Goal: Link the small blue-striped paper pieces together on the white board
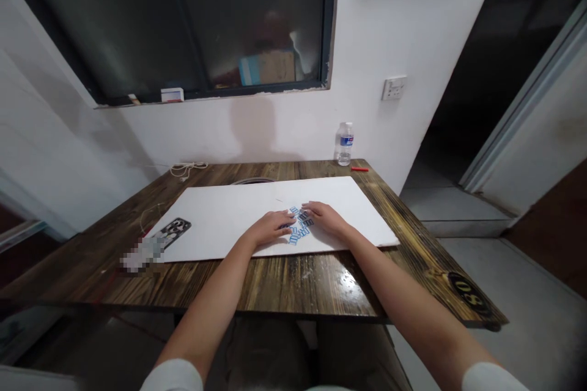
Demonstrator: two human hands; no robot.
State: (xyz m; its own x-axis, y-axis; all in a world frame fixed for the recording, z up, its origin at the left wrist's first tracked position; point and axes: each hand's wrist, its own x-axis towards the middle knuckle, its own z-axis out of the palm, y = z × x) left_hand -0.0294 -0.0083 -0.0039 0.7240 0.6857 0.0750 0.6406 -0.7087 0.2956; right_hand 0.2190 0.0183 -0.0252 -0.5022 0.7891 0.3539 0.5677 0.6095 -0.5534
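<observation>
A small pile of blue clips (299,231) lies on a large white board (220,220) on the wooden table (284,284). My left hand (271,226) rests palm down on the board just left of the pile, fingers stretched toward the clips and touching them. My right hand (324,217) lies palm down on the right side of the pile, its fingertips on the clips. Both hands have fingers extended and apart; neither grips anything that I can make out.
A phone (173,231) lies at the board's left edge beside a blurred patch. A water bottle (345,143) and a red pen (360,168) stand at the table's back right. A white cable (186,168) lies at the back. A doorway opens on the right.
</observation>
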